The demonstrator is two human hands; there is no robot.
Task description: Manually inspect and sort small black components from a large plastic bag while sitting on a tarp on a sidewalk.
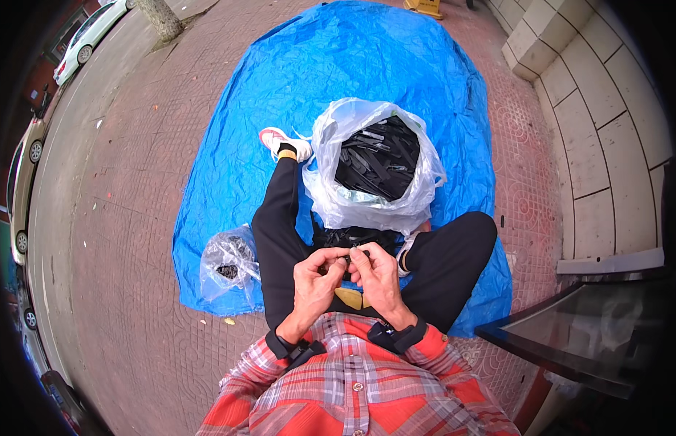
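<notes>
My left hand (pixel 316 282) and my right hand (pixel 378 279) meet in front of my lap, thumbs and forefingers pinched together. Between the fingertips is a small black piece (pixel 348 259), mostly covered, so its exact kind cannot be made out. Just beyond the hands, a pile of black pieces (pixel 356 237) lies between my legs. Farther out stands a large clear plastic bag (pixel 338 207), its mouth wide and full of flat black strips (pixel 378 156). By my left thigh sits a smaller clear bag (pixel 221 287) with small black parts (pixel 227 271) in it.
A blue tarp (pixel 338 51) lies on the red paving (pixel 134 218) under my legs and the bags. A tiled wall (pixel 599 138) runs along the right, with a dark-framed glass panel (pixel 585 320) near it. Parked cars (pixel 25 182) and a tree trunk (pixel 160 18) are at the left.
</notes>
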